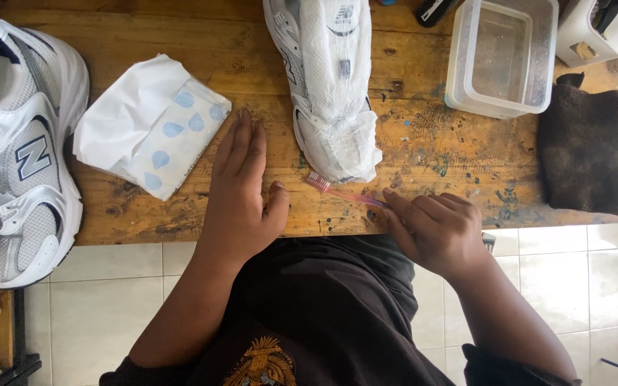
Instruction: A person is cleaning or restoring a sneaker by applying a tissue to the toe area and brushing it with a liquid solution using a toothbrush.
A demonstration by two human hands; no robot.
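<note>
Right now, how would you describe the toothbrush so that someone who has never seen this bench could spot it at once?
Start at the wooden workbench and find the tissue-wrapped white sneaker lying in its middle. Just below that sneaker's toe lies a thin toothbrush, its far end under the fingers of the right hand. It is the only slim pink thing there, with a translucent handle and a small bristled head.

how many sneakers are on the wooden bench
2. One sneaker lies at the far left edge; one wrapped sneaker lies top centre, above the toothbrush. Others may lie outside the view.
</note>
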